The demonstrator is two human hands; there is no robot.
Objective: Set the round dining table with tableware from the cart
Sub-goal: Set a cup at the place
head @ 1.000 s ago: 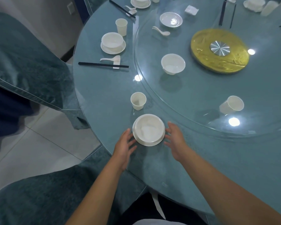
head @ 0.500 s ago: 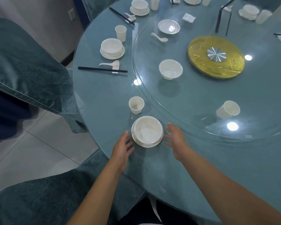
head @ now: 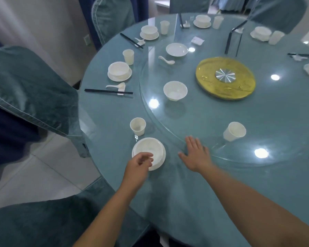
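A white bowl on a saucer (head: 151, 148) stands near the front edge of the round blue table (head: 185, 193), with a white cup (head: 137, 126) just behind it. My left hand (head: 137, 166) hovers over the bowl's near-left rim with loosely curled fingers; whether it touches the rim is unclear. My right hand (head: 196, 155) lies flat and open to the right of the bowl, its fingertips at the edge of the glass turntable (head: 203, 113). On the turntable stand a loose bowl (head: 175, 90), a cup (head: 235, 131), a small plate (head: 177, 49) and a spoon (head: 166, 60).
A laid place at the left has a bowl on a saucer (head: 119, 71), a cup (head: 128, 57), chopsticks (head: 108, 91) and a spoon (head: 116, 85). More places ring the far rim. A gold disc (head: 225, 90) marks the centre. Covered chairs (head: 29, 90) crowd the left.
My left hand has moved over the bowl's near rim and curled its fingers. My right hand has shifted right and forward to the turntable's edge. The view has tilted up.
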